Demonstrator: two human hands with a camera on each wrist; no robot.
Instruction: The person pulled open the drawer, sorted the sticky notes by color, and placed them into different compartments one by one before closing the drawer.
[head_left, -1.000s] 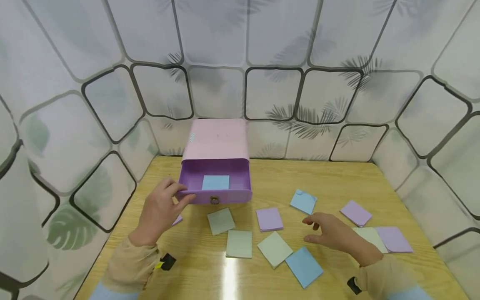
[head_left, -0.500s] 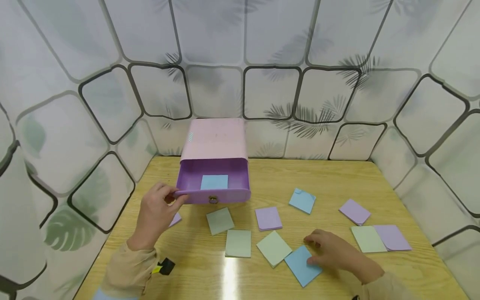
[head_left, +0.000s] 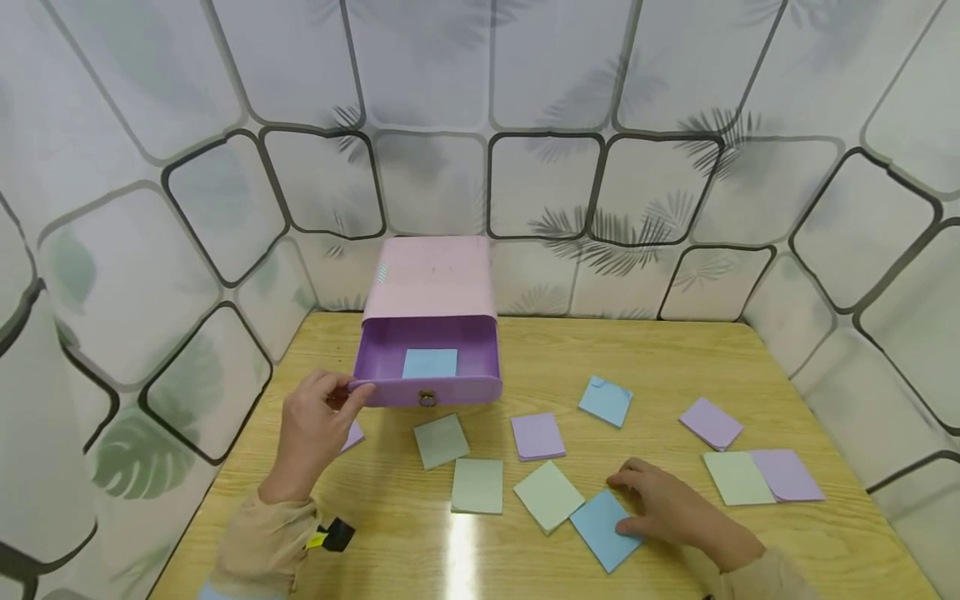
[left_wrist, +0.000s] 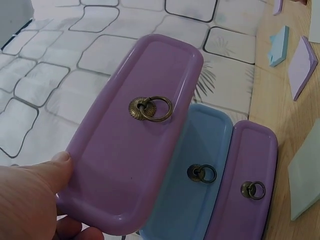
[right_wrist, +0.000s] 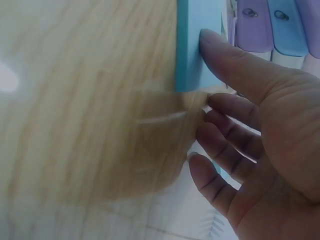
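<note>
My left hand (head_left: 311,433) grips the left end of the purple drawer's front (left_wrist: 131,145), thumb on the outer face. That top drawer is pulled out of a pink-topped drawer cabinet (head_left: 431,275). A light blue sticky note pad (head_left: 431,363) lies in the drawer. At the table's front right, my right hand (head_left: 667,504) holds another blue sticky note pad (head_left: 604,537) by its right-hand side. In the right wrist view the thumb rests on this pad (right_wrist: 202,50), with the fingers curled by its edge.
Around the hands on the wooden table (head_left: 375,533) lie green pads (head_left: 477,486), purple pads (head_left: 537,437) and a blue pad (head_left: 606,402). Below the pulled drawer are a closed blue drawer (left_wrist: 192,200) and a closed purple drawer (left_wrist: 245,205). Patterned fabric walls (head_left: 547,183) enclose the table.
My right hand has come down and left onto the front blue pad, then stayed there. The left hand has slid slightly outward along the drawer's end; the drawer looks unmoved.
</note>
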